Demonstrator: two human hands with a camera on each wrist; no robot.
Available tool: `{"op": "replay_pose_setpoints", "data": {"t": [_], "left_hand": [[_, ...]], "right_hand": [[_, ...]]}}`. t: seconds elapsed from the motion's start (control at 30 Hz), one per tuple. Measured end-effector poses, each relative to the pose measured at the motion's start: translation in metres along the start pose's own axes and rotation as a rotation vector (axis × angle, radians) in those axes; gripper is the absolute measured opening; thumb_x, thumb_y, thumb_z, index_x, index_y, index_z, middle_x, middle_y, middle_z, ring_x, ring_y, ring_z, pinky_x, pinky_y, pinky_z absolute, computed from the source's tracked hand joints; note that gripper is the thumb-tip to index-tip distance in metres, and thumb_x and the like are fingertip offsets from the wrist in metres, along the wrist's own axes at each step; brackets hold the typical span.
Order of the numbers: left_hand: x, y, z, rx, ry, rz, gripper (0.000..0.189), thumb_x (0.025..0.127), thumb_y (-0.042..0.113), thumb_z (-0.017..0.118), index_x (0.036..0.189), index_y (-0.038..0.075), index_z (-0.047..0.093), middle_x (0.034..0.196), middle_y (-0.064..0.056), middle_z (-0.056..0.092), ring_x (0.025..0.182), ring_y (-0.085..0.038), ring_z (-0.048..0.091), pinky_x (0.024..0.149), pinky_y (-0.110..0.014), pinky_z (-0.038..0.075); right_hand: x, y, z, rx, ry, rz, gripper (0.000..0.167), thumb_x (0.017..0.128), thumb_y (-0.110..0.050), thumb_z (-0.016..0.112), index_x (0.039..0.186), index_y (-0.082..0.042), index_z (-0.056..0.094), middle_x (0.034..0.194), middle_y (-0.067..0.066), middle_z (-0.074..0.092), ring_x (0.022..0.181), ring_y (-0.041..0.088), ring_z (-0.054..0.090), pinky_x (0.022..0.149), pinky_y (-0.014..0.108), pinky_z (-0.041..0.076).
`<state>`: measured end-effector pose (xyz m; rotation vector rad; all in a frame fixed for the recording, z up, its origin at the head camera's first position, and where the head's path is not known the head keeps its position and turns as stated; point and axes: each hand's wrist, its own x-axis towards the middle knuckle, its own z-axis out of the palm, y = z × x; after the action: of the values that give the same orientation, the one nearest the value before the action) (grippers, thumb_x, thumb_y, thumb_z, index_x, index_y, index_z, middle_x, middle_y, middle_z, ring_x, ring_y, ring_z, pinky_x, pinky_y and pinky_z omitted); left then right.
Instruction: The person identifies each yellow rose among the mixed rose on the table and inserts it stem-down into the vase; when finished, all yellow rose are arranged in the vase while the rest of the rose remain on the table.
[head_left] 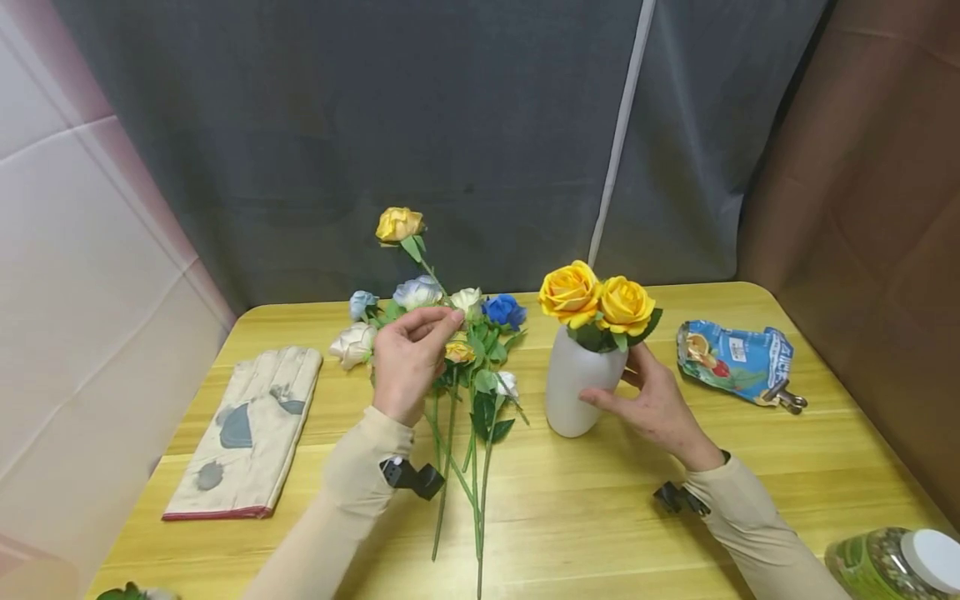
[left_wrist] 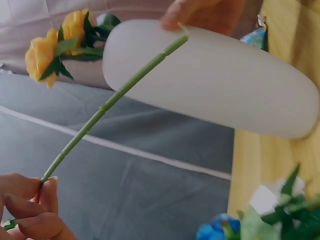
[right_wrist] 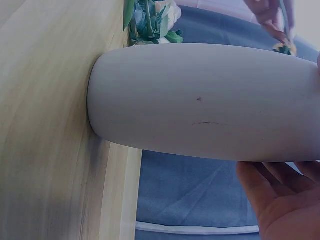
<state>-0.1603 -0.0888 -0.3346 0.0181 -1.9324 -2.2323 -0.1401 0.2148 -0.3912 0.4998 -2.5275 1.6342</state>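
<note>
While the left hand (head_left: pixel 411 362) pinches the stem (left_wrist: pixel 102 107) of a yellow rose (head_left: pixel 399 225) between thumb and fingertips, holding it above the loose flowers (head_left: pixel 504 312), the right hand (head_left: pixel 660 408) curves thumb and fingers around the vase (head_left: pixel 581 387). Upright on the table (head_left: pixel 585 517), the vase bears two more yellow roses (head_left: pixel 627 305). A folded cloth (head_left: pixel 258 425) lies left of the flowers; a blue pouch (head_left: pixel 738 358) lies right of the vase.
</note>
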Motion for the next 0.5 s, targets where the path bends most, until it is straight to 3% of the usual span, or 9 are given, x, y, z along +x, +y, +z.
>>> {"op": "replay_pose_setpoints", "data": {"t": [0.17, 0.5], "left_hand": [[0.000, 0.009, 0.015, -0.075, 0.030, 0.071, 0.012, 0.092, 0.013, 0.078, 0.097, 0.003, 0.074, 0.078, 0.002, 0.077, 0.042, -0.003, 0.038, 0.041, -0.018, 0.032], [0.005, 0.021, 0.033, -0.178, 0.070, 0.201, 0.013, 0.092, 0.011, 0.078, 0.096, 0.000, 0.073, 0.069, 0.006, 0.071, 0.041, -0.003, 0.036, 0.041, -0.019, 0.028]], "right_hand": [[0.000, 0.000, 0.000, -0.004, -0.004, 0.008, 0.079, 0.091, -0.017, 0.080, 0.156, -0.011, 0.036, 0.152, 0.014, 0.050, 0.134, 0.035, 0.054, 0.109, 0.055, 0.047], [0.000, 0.000, -0.001, -0.005, -0.003, 0.003, 0.080, 0.091, -0.017, 0.080, 0.157, -0.011, 0.035, 0.152, 0.014, 0.049, 0.134, 0.036, 0.054, 0.109, 0.054, 0.047]]}}
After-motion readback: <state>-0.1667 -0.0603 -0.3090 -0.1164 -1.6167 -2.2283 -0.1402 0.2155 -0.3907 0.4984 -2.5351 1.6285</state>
